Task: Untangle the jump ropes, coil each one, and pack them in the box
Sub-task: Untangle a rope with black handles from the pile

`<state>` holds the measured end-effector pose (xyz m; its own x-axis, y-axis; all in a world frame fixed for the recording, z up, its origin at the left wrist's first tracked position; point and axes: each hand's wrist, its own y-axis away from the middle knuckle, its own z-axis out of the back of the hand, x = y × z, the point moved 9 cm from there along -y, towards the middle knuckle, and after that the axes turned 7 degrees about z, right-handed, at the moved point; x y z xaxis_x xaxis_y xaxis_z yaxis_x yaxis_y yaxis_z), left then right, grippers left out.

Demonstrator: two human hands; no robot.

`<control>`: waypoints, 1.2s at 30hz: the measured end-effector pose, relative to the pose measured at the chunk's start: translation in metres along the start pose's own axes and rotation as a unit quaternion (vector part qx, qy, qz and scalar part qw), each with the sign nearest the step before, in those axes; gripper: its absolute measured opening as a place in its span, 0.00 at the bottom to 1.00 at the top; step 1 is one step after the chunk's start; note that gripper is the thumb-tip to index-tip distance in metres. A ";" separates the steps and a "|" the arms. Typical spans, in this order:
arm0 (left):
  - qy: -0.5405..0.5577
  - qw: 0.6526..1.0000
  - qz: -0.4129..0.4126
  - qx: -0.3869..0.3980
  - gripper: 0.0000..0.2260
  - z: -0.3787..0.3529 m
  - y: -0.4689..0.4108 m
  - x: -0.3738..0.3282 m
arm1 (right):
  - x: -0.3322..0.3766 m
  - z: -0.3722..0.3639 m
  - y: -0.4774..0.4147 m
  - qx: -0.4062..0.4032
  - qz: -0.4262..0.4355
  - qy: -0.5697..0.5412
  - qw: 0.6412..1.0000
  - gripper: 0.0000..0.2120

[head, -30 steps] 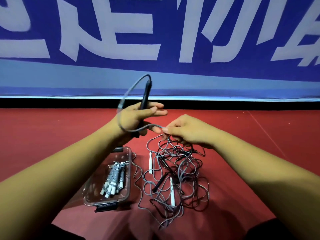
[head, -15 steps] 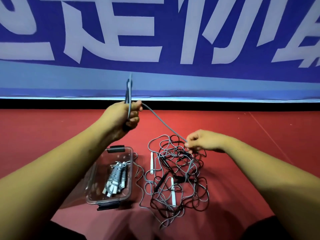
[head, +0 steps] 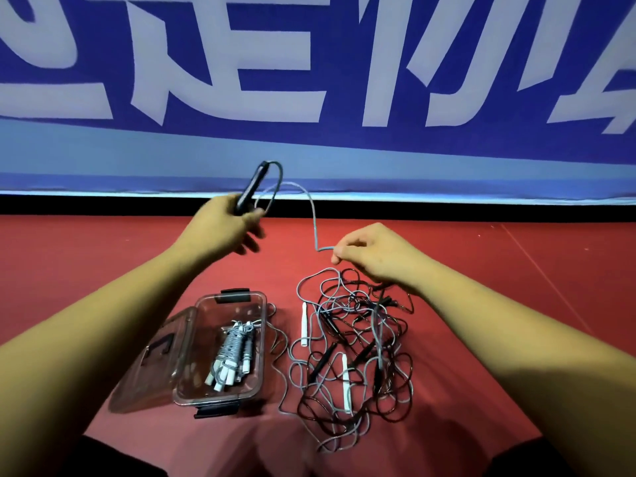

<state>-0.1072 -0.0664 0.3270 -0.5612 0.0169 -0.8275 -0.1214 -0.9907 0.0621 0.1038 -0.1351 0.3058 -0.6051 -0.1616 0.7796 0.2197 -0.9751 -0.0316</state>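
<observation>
Left hand (head: 220, 227) closed around a black handle (head: 253, 187), handle tipped up and away, above and beyond the box (head: 256, 346). One loop of grey cord (head: 314, 222) already turned beside that handle, then running down to the right hand (head: 375, 253). Right hand's grip pinched shut on the same cord between thumb and forefinger, raised above the far edge of the tangle (head: 354, 356).

Judged about midway, perhaps less. Done so far: one wound bundle (head: 232, 352) of pale cord with white handles lying inside the clear box, lid (head: 155, 359) swung open to the box's left. In hand: a second rope, coiling only just begun, most of its length seemingly buried in the heap. Left to do: drawing this cord free, finishing the coil, packing it beside the bundle. Then the rest of the pile, just right of the box on the red floor (head: 516, 304): two white handles (head: 304, 323), several black ones, grey cord and darker reddish cord crossing each other many times. Number of ropes remaining hard to count; by the handles, probably at least two more besides the one held. One thin strand trailing from the heap close along the box's right wall. Lid closing likely last of all.

Likely snag: cord catching on the crossings while being pulled, dragging the whole heap toward the box rather than sliding out.
</observation>
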 end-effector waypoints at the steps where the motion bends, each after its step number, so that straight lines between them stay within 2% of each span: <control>1: 0.060 0.997 -0.005 0.058 0.05 -0.017 0.011 -0.009 | 0.010 -0.004 0.000 0.016 0.020 -0.013 1.000 0.10; 4: 0.103 0.974 -0.042 0.198 0.10 -0.056 0.037 -0.032 | 0.031 -0.011 -0.005 0.027 0.066 -0.040 0.997 0.10; 6: 0.091 0.963 -0.044 0.250 0.11 -0.070 0.042 -0.032 | 0.031 -0.012 -0.009 0.023 0.063 -0.073 0.995 0.11; 9: 0.022 0.976 -0.013 0.218 0.09 -0.068 0.034 -0.021 | 0.021 -0.012 -0.010 0.041 0.048 -0.100 0.993 0.11; 10: 0.034 0.979 0.000 0.200 0.08 -0.066 0.031 -0.018 | 0.014 -0.013 -0.010 0.051 0.044 -0.101 0.993 0.11; 12: 0.148 0.975 0.036 0.159 0.09 -0.056 0.019 -0.014 | -0.012 -0.020 -0.010 0.084 0.019 -0.089 0.992 0.12; 14: 0.266 0.954 0.076 0.119 0.09 -0.043 0.009 -0.006 | -0.059 -0.031 -0.005 0.114 -0.041 -0.045 0.992 0.12; 16: 0.307 0.938 0.124 0.098 0.09 -0.035 0.004 0.009 | -0.102 -0.039 0.006 0.126 -0.096 0.003 0.987 0.12; 18: 0.235 0.951 0.180 0.086 0.08 -0.028 -0.001 0.033 | -0.119 -0.044 0.008 0.111 -0.110 -0.005 0.988 0.12; 19: 0.136 0.968 0.197 0.078 0.06 -0.023 -0.002 0.045 | -0.112 -0.046 0.006 0.102 -0.107 -0.029 0.989 0.11; 21: -0.111 0.977 0.174 0.055 0.04 -0.009 -0.007 0.058 | -0.085 -0.047 -0.002 0.088 -0.083 -0.043 0.992 0.12; 22: -0.179 0.973 0.143 0.041 0.06 -0.007 -0.010 0.056 | -0.067 -0.046 -0.007 0.083 -0.058 -0.023 0.995 0.12; 23: -0.182 0.976 0.111 0.039 0.07 -0.009 -0.010 0.048 | -0.048 -0.045 -0.011 0.081 -0.028 -0.002 0.996 0.13; 25: -0.048 0.995 0.055 0.068 0.07 -0.023 -0.004 0.025 | -0.013 -0.042 -0.013 0.082 0.025 0.005 0.996 0.12; 27: 0.066 0.987 0.025 0.142 0.07 -0.042 0.008 0.001 | 0.016 -0.034 -0.012 0.077 0.066 -0.007 0.995 0.12; 30: 0.040 0.965 -0.015 0.258 0.12 -0.070 0.028 -0.017 | 0.034 -0.011 -0.014 0.033 0.096 -0.030 0.994 0.13; 33: 0.046 0.962 -0.026 0.266 0.12 -0.073 0.032 -0.021 | 0.018 -0.007 -0.014 0.041 0.078 -0.078 0.993 0.15; 36: 0.144 0.964 0.013 0.224 0.11 -0.066 0.023 -0.020 | -0.019 -0.025 -0.008 0.112 0.011 -0.114 0.987 0.12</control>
<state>-0.0448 -0.0987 0.3077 -0.3253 -0.1092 -0.9393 -0.4877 -0.8316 0.2656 0.0941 -0.1286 0.2759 -0.4153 -0.1186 0.9019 0.4106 -0.9091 0.0695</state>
